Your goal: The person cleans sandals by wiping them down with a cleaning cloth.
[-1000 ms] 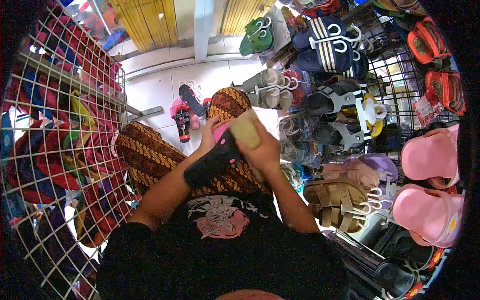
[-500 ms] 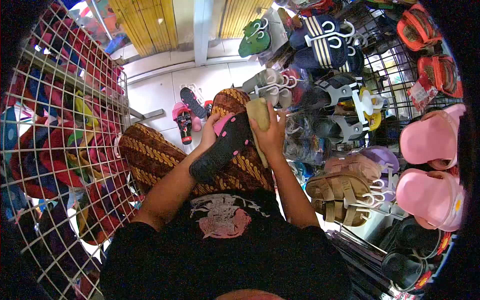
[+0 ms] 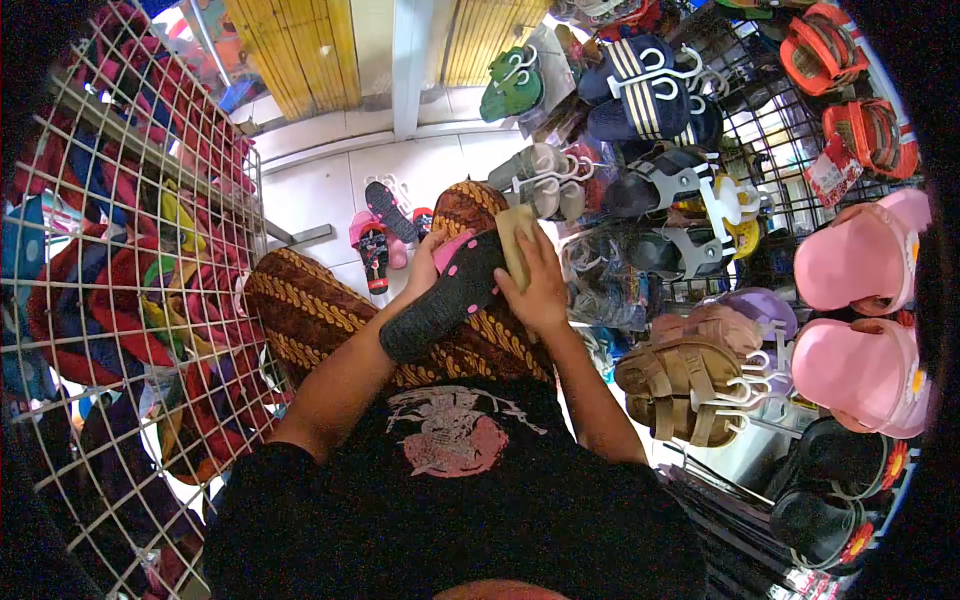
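A dark sandal point(image 3: 440, 302) with pink dots on its sole lies slanted over my lap, sole up. My left hand point(image 3: 428, 265) is wrapped round its far side, beside a pink part of it. In my right hand point(image 3: 538, 280) is a yellowish sponge-like block point(image 3: 517, 243), its edge against the sandal's far right end. The fingers of that hand lie along the block's right side. Beyond my knees, a dark sandal point(image 3: 391, 212) and a pink and black one point(image 3: 370, 250) rest on the floor.
A wire rack point(image 3: 150, 290) full of colourful footwear stands at left. On the right hang brown sandals point(image 3: 680, 393), pink clogs point(image 3: 855, 375), striped navy slippers point(image 3: 640, 100) and green slippers point(image 3: 512, 92). White floor tiles point(image 3: 310, 190) show ahead.
The view has shifted slightly. The yellowish block has tilted and now sits closer along the sandal's edge, with my right hand's fingers flatter against it. My left hand keeps its hold.
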The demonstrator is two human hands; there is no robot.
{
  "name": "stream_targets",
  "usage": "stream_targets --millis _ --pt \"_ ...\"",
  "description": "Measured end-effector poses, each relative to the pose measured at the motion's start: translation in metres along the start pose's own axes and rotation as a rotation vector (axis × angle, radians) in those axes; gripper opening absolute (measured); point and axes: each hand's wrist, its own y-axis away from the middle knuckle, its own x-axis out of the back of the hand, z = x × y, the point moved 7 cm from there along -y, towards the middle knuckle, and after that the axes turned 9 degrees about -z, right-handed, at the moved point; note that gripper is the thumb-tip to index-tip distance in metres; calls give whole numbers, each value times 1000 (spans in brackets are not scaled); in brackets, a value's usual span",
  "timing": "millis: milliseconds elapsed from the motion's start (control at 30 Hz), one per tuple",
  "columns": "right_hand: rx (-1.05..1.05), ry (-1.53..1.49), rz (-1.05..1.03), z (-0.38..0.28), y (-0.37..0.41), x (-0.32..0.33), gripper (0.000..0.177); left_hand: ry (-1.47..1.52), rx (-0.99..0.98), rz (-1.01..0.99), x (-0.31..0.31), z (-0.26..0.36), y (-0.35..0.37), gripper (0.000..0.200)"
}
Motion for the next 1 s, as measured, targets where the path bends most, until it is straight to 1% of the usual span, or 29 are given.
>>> stream_targets --millis 67,133,167,267,300,333,400,433,500,600,667,700,800,833,867,933,1000 --pt "6 -33 -39 -9 5 1 68 -92 -47 74 -3 5 5 46" --pt "22 -62 -67 -20 13 0 70 45 19 -19 4 -3 -4 47" --pt "56 6 -86 -30 16 -1 68 113 52 -66 7 -7 -7 47" --pt "277 212 -188 -79 19 0 65 -69 50 25 -12 3 16 51" --pt "274 210 -220 -89 21 0 60 -29 84 -45 -13 3 13 52" --pt "307 243 -208 -97 23 1 58 8 121 -114 -15 2 10 52" --pt "372 302 -190 -108 30 -1 55 286 271 -444 7 -9 -7 51" --pt "351 300 -190 -104 31 -6 52 241 291 -480 13 -9 -10 49" --pt "309 292 -188 -94 24 -8 51 209 168 -439 28 -7 -15 49" --pt "221 273 -145 -85 14 -2 52 -31 91 -48 17 3 -10 51" --pt "178 297 -96 -81 12 -1 53 122 229 -100 13 -2 -8 52" --pt "192 307 -47 -77 13 -1 57 181 225 -99 7 -5 -5 53" --pt "-8 237 8 -50 6 -2 60 103 123 -118 -3 3 -9 53" --pt "-36 190 25 -46 2 0 61 98 76 -100 3 7 -11 53" --pt "-34 181 10 -47 0 -1 61 92 29 -81 10 10 -12 54" --pt "-29 158 -24 -51 -2 -6 61 90 -46 60 5 17 0 56" --pt "221 177 -113 -78 4 -12 62 76 -258 40 70 22 -31 58"
